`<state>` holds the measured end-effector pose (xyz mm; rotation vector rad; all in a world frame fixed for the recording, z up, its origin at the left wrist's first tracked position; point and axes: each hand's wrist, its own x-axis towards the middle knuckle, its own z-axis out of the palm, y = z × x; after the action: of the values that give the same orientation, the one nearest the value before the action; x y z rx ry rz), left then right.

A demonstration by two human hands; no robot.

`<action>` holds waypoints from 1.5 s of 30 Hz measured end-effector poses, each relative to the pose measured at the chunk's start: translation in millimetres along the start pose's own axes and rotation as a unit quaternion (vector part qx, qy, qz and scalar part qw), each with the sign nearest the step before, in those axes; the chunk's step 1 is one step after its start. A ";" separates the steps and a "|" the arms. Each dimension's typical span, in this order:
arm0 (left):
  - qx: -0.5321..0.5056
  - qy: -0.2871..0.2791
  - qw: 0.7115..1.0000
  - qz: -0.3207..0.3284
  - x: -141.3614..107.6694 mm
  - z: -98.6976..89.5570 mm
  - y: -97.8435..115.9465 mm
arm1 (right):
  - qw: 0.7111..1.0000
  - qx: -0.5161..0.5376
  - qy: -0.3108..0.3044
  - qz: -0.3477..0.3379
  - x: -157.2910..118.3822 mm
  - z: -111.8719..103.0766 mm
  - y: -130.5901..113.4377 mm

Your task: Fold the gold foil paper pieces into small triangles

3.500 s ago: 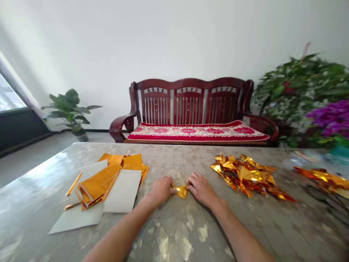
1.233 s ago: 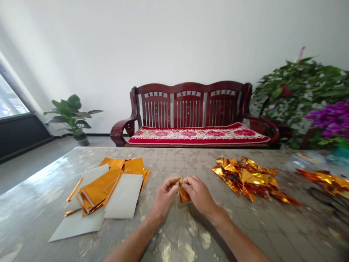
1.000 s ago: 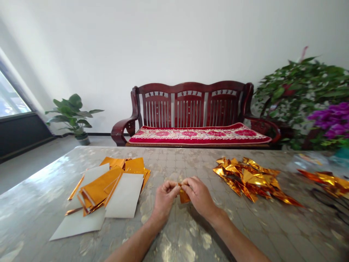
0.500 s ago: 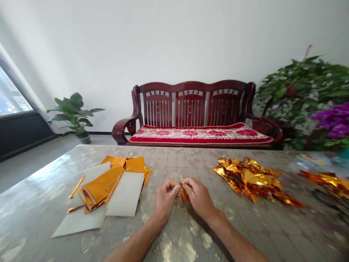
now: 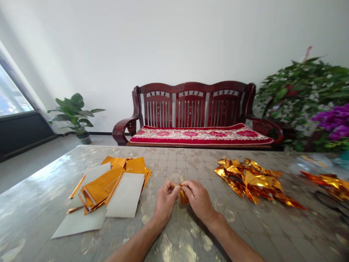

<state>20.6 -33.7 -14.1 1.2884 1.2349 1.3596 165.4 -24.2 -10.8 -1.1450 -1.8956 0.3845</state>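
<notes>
Between my two hands is a small piece of gold foil paper, mostly covered by the fingers. My left hand pinches its left edge between thumb and fingertips. From the other side my right hand grips it the same way, the thumbs almost meeting. To the left lies a loose stack of flat gold foil sheets, mixed with sheets showing a white side. A heap of folded, pointed gold foil pieces rests on the right.
The table has a shiny patterned cover. At its right edge lie more gold foil pieces, a black cord-like item and a clear plastic bag. Beyond stand a wooden bench and potted plants.
Both hands stay in almost the same place, still pinching the gold foil paper. The foil's lower part has shifted slightly downward and turned a little; the piles look the same.
</notes>
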 end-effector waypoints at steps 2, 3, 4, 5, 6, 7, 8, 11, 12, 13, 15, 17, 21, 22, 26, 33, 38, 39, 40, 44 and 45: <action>0.004 -0.001 1.000 0.003 -0.2 0.8 -2.6 | 1.000 -0.006 -0.002 -0.002 -0.3 0.7 0.0; 0.010 -0.001 1.000 0.007 -0.5 1.2 -4.0 | 1.000 -0.011 -0.004 -0.002 -0.5 1.0 0.0; 0.020 0.002 1.000 0.012 -0.9 1.6 -5.4 | 1.000 -0.018 -0.006 -0.003 -0.7 1.1 -0.1; 0.031 0.005 0.999 0.019 -1.3 1.9 -6.7 | 1.000 -0.026 -0.008 -0.004 -0.9 1.1 -0.1; 0.041 0.009 0.999 0.025 -1.9 2.1 -7.7 | 0.999 -0.034 -0.010 -0.005 -1.1 1.0 -0.2; 0.048 0.013 0.998 0.033 -2.4 2.1 -8.3 | 0.999 -0.041 -0.012 -0.008 -1.2 0.8 -0.1; 0.052 0.014 0.998 0.038 -2.8 1.8 -8.5 | 0.999 -0.044 -0.013 -0.009 -1.3 0.6 0.0; 0.034 -0.007 0.998 0.049 -3.2 -0.8 -7.3 | 0.999 -0.037 -0.014 -0.009 -0.9 -0.1 1.4; 0.021 -0.022 0.998 0.049 -3.0 -1.8 -6.9 | 0.999 -0.031 -0.015 -0.005 -0.7 -0.1 2.2; 0.002 -0.039 0.998 0.044 -2.6 -2.6 -6.9 | 1.000 -0.025 -0.015 0.000 -0.4 0.0 3.2; -0.053 -0.068 0.996 0.015 -1.4 -3.1 -8.4 | 1.000 -0.012 -0.017 0.013 0.0 0.7 5.3; -0.113 -0.075 0.990 -0.030 -0.1 -2.3 -11.5 | 1.000 -0.001 -0.018 0.023 0.1 1.6 6.9; -0.184 -0.064 0.978 -0.072 1.4 -0.1 -16.4 | 0.999 0.009 -0.019 0.024 -0.6 1.8 6.0; -0.190 -0.063 0.977 -0.074 1.6 0.1 -16.5 | 1.000 0.008 -0.021 0.022 -0.8 1.4 5.0; -0.187 -0.060 0.978 -0.075 2.5 -1.1 -14.5 | 1.000 -0.007 -0.021 0.014 -1.2 -0.6 1.2; -0.093 -0.038 0.994 -0.029 3.1 -4.5 -14.4 | 0.997 -0.071 -0.017 -0.020 -1.6 -2.4 -1.6; -0.013 -0.007 1.000 0.014 1.7 -5.1 -14.7 | 0.995 -0.092 -0.010 -0.037 -3.8 -0.8 -4.6; 0.000 0.000 1.000 0.019 1.7 -5.3 -14.7 | 0.995 -0.088 -0.010 -0.035 -3.9 -0.7 -5.2; 0.011 0.008 1.000 0.022 1.9 -5.4 -14.8 | 0.996 -0.083 -0.011 -0.031 -3.9 -0.7 -5.8; 0.024 0.046 0.998 0.038 2.9 -6.0 -15.8 | 0.998 -0.068 -0.013 -0.003 -2.7 -1.8 -6.4; 0.017 0.047 0.998 0.040 2.9 -5.8 -15.9 | 0.997 -0.070 -0.013 0.003 -2.3 -2.1 -6.2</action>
<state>14.0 -29.3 -29.4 1.3231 1.2866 1.4768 164.1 -29.7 -6.8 -1.2438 -1.9669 0.2748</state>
